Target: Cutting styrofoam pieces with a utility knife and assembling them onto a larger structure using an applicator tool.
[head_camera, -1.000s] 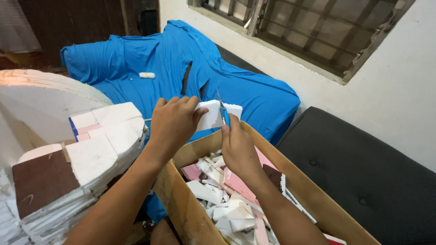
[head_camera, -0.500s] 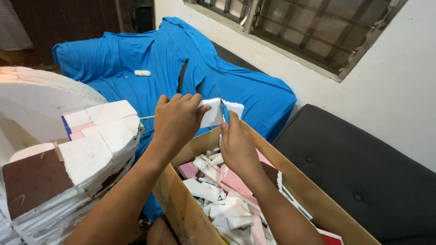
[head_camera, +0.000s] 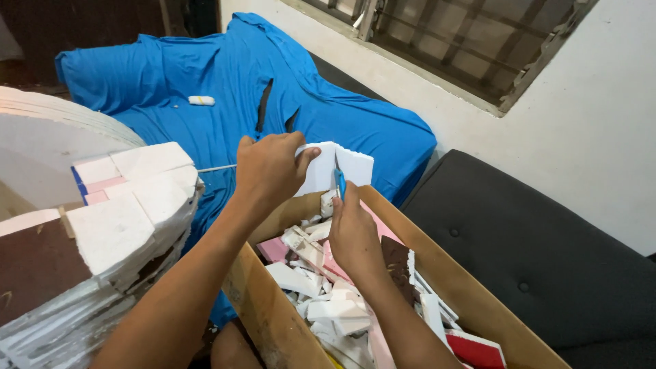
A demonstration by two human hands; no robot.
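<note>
My left hand (head_camera: 268, 166) grips a white foam piece (head_camera: 352, 165) from above, holding it over the far end of a cardboard box (head_camera: 265, 309). My right hand (head_camera: 352, 234) holds a blue-handled cutter (head_camera: 339, 179), its blade upright against the foam piece's near edge. Below both hands the box holds several white, pink and brown foam offcuts (head_camera: 318, 270).
A blue shirt (head_camera: 205, 68) covers the dark sofa (head_camera: 540, 266), with a small white block (head_camera: 201, 100) lying on it. Stacked white and pink foam slabs (head_camera: 116, 212) and a curved white board (head_camera: 41, 143) sit at left. A barred window (head_camera: 471, 37) is above.
The view has shifted slightly and both hands sit a little lower over the box; the cutter stays against the foam piece.
</note>
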